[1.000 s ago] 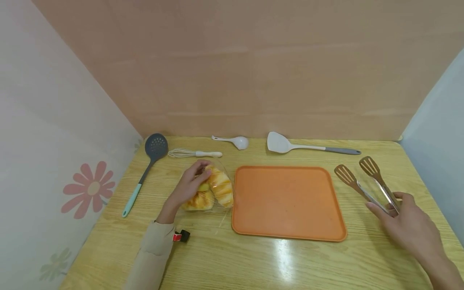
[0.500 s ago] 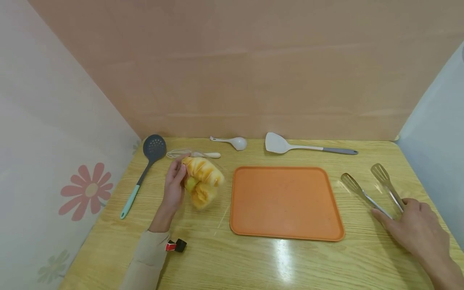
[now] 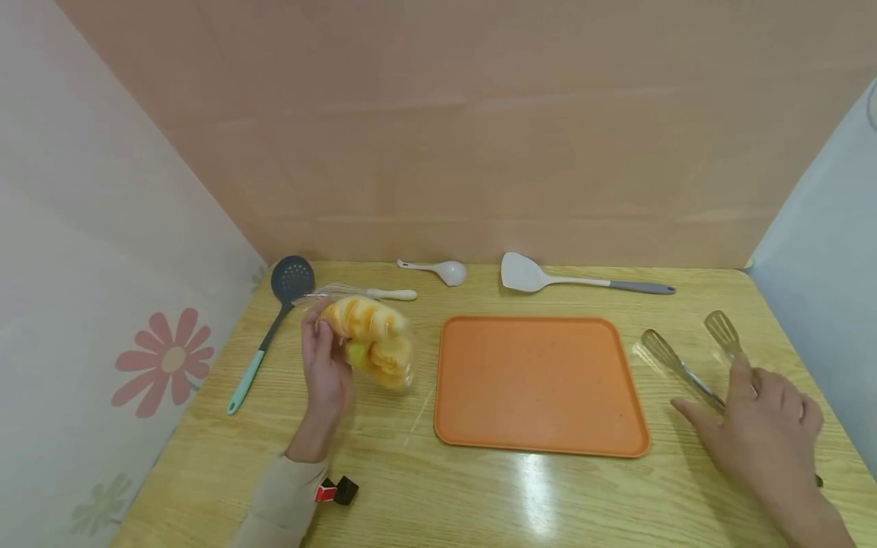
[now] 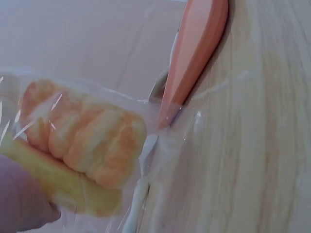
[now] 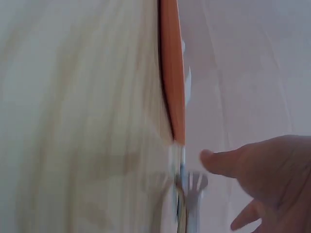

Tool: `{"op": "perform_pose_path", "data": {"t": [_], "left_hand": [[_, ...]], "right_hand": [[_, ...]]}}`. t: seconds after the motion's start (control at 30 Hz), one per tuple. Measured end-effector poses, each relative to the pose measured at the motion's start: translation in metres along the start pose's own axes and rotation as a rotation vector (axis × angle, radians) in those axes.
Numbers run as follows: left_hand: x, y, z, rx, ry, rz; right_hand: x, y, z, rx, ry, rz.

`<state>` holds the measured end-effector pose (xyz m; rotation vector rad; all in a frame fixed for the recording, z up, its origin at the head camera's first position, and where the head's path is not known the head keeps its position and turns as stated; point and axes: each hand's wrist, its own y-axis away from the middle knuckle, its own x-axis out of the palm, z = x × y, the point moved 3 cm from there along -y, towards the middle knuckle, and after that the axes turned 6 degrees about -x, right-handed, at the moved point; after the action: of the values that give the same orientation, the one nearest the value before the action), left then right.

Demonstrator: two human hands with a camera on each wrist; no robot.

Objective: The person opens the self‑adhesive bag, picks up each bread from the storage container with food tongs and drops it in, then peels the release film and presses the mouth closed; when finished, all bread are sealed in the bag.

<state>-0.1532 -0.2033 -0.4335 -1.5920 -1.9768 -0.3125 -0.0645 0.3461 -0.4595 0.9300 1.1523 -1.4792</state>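
Observation:
My left hand (image 3: pixel 326 373) grips one end of a clear plastic bag (image 4: pixel 131 102) of bread, lifted above the table left of the orange tray (image 3: pixel 541 384). A ridged, golden bread roll (image 3: pixel 366 317) and other yellow pieces show through the film; the left wrist view shows the roll (image 4: pixel 82 133) close up. To the right of the tray, a pair of tongs (image 3: pixel 685 377) with slotted ends lies spread on the table. Over its handle end is my right hand (image 3: pixel 767 434), thumb and fingers spread, gripping nothing; the hand hides part of the tongs.
Along the back lie a whisk (image 3: pixel 390 294), a white spoon (image 3: pixel 448 272) and a white spatula (image 3: pixel 524 272) with a grey handle. At the left is a dark skimmer (image 3: pixel 292 280) with a mint handle. Walls stand behind and on both sides.
My left hand has raised the bread bag off the table, turned it and drawn it leftward. My right hand has set down the tongs and let go, its fingers spreading.

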Motion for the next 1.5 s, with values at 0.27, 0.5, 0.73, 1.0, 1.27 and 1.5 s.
{"op": "perform_pose_path", "data": {"t": [0.27,0.5,0.73,1.0,1.27,1.5], "left_hand": [[0.012,0.002,0.0,0.08,-0.01,-0.066],[0.01,0.004,0.009,0.035,-0.003,-0.214],[0.008,0.004,0.016,0.04,-0.04,-0.221],[0.016,0.009,0.019,0.108,-0.134,-0.157],[0.019,0.01,0.018,0.145,-0.226,-0.096],[0.015,0.007,0.016,0.095,-0.196,-0.092]], "right_hand": [[-0.001,0.0,0.102,-0.402,-0.242,-0.264],[0.012,0.0,0.19,-0.608,-0.501,-0.171],[0.027,-0.015,0.251,-0.616,-0.725,0.019],[0.044,-0.053,0.295,-0.512,-0.968,0.009],[0.048,-0.072,0.314,-0.329,-1.242,-0.005],[0.053,-0.081,0.313,-0.386,-1.395,0.103]]}}
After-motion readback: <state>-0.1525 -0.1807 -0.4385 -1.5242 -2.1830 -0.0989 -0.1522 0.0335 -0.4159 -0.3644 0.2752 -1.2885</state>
